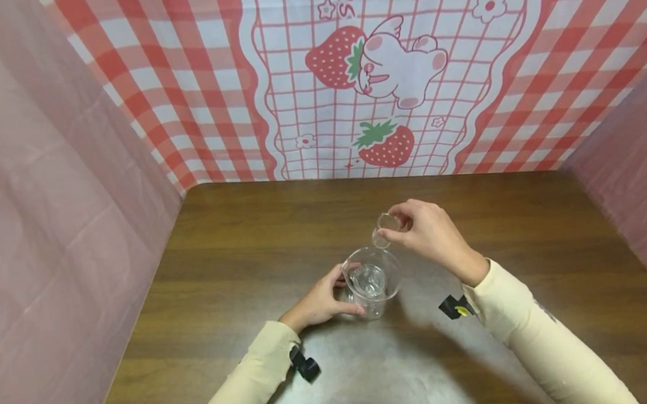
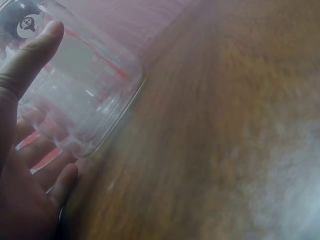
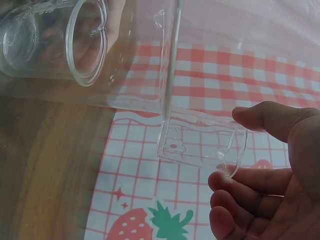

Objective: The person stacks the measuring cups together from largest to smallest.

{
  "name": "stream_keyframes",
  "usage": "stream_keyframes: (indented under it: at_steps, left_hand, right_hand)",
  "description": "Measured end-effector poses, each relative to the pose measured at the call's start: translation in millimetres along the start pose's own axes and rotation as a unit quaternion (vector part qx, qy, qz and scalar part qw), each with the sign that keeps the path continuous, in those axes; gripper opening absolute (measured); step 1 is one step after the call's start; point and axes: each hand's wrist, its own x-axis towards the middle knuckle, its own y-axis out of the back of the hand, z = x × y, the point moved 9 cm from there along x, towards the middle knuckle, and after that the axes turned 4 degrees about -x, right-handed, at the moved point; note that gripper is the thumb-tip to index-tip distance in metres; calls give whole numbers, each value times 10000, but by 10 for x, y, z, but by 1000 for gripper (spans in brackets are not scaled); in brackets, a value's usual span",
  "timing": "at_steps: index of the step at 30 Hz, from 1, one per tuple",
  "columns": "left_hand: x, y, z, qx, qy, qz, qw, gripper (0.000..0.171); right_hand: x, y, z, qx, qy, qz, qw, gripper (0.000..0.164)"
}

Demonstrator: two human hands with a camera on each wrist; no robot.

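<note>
My left hand (image 1: pixel 321 300) grips a large clear glass beaker (image 1: pixel 394 282) by its side, thumb in front and fingers round the far wall. A smaller clear glass vessel (image 3: pixel 72 55) with a spout sits inside that beaker. In the left wrist view, a dark printed mark shows on the beaker wall (image 2: pixel 100 92) near the thumb. My right hand (image 1: pixel 431 235) pinches a small clear glass cup (image 3: pixel 197 142) near one end, between thumb and fingers. The cup is tilted on its side, just above the large beaker's rim in the head view.
Both vessels are over a brown wood-grain table (image 1: pixel 236 253) with a bright glare at its front. A red and white strawberry-print cloth (image 1: pixel 305 114) hangs behind it. Pink curtains (image 1: pixel 45 217) stand at both sides. Black wrist mounts (image 1: pixel 308 368) are strapped at the sleeves.
</note>
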Motion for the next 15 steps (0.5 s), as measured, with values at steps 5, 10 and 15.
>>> stream_keyframes:
  at_steps: [5,10,15]
  left_hand:
    - [-2,-2,6,-35,-27,-1,10000,86]
    - [-2,-3,-2,-39,17,-16,10000,87]
    - [-4,-1,1,-58,-7,-15,10000,87]
  right_hand:
    - [-6,12,-26,-16,61,63,10000,28]
    - [-12,25,-37,21,86,105,9999,28]
    - [-24,29,-46,63,46,87,9999,29]
